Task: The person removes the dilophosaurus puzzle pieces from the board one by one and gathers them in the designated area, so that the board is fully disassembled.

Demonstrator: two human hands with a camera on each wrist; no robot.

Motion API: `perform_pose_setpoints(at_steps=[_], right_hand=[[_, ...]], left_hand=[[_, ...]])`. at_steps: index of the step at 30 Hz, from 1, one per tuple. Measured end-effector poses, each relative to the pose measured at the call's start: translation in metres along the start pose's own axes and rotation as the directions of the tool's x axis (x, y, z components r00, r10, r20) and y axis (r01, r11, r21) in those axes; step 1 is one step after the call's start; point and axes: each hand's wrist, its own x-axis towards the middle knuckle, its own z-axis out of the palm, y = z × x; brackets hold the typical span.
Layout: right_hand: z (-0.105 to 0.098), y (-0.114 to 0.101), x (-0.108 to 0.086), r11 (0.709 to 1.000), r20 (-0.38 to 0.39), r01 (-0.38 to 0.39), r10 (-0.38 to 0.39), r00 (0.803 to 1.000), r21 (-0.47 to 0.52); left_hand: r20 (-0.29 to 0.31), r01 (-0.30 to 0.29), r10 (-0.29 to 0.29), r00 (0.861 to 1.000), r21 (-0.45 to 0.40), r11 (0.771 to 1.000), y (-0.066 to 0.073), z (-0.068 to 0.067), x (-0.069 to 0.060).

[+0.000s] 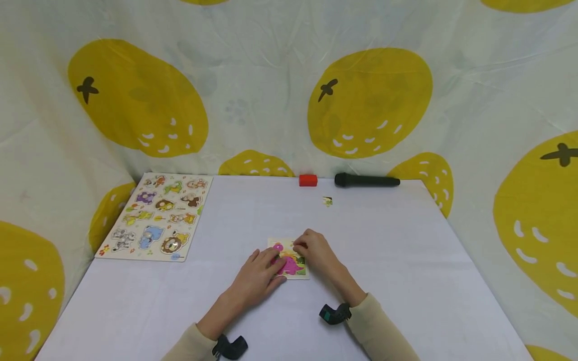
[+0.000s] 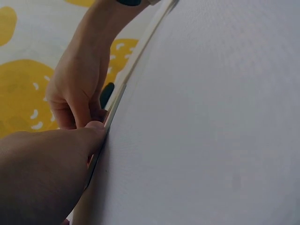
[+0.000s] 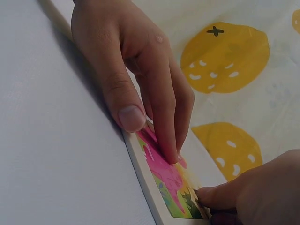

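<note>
A small square puzzle board (image 1: 308, 276) with a pink dinosaur picture (image 3: 161, 171) lies at the table's middle. Across its left part rests my left hand (image 1: 258, 276), the fingers extended over the picture and the thumb at the near edge. My right hand (image 1: 317, 252) is at the upper right of the board with its fingers curled; thumb and fingertips pinch what seems to be a puzzle piece, mostly hidden by the fingers. In the right wrist view, that thumb (image 3: 215, 197) meets the board's side. A loose puzzle piece (image 1: 327, 201) lies beyond the board.
At the back edge are a red block (image 1: 308, 180) and a black microphone-shaped object (image 1: 368, 180). A larger animal puzzle board (image 1: 198, 214) lies at the back left. Behind the white table (image 1: 384, 260) hangs a cloth (image 1: 257, 100) printed with yellow fruit.
</note>
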Motion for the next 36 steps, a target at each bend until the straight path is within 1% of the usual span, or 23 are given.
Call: perform_pose_setpoints(at_steps=[4, 8, 11, 17, 21, 25, 30, 33, 36], right_hand=[[0.000, -0.003, 0.000, 0.999, 0.027, -0.024, 0.024, 0.999, -0.033], [-0.001, -0.004, 0.000, 0.999, 0.047, -0.037, 0.039, 0.998, -0.031], [-0.001, -0.002, 0.001, 0.999, 0.049, -0.046, 0.047, 0.998, -0.016], [0.001, 0.001, 0.002, 0.994, 0.047, -0.090, 0.088, 0.995, 0.057], [0.002, 0.003, 0.002, 0.985, 0.052, -0.121, 0.115, 0.992, 0.124], [0.002, 0.005, 0.002, 0.975, 0.040, -0.131, 0.125, 0.991, 0.179], [0.002, 0.007, 0.002, 0.966, 0.031, -0.121, 0.117, 0.993, 0.229], [0.002, 0.008, 0.003, 0.966, 0.046, -0.109, 0.101, 0.994, 0.234], [0.003, 0.009, 0.003, 0.964, 0.068, -0.095, 0.080, 0.994, 0.248]], left_hand=[[-0.013, -0.008, 0.007, 1.000, -0.011, 1.000, 0.000, 0.000, 0.000], [-0.015, -0.008, 0.007, 1.000, -0.020, 1.000, 0.000, -0.001, 0.000], [-0.004, -0.001, 0.001, 1.000, -0.013, 1.000, 0.001, -0.002, 0.000], [0.019, 0.013, -0.013, 1.000, -0.008, 1.000, 0.002, -0.004, 0.000], [0.036, 0.021, -0.021, 0.999, -0.006, 1.000, 0.003, -0.004, 0.001], [0.048, 0.032, -0.031, 0.998, -0.007, 0.999, 0.005, -0.005, 0.001], [0.042, 0.031, -0.031, 0.999, -0.003, 1.000, 0.005, -0.004, 0.000], [0.036, 0.029, -0.029, 0.999, 0.001, 1.000, 0.004, -0.003, 0.000], [0.048, 0.035, -0.035, 0.998, -0.005, 0.999, 0.004, -0.003, 0.000]])
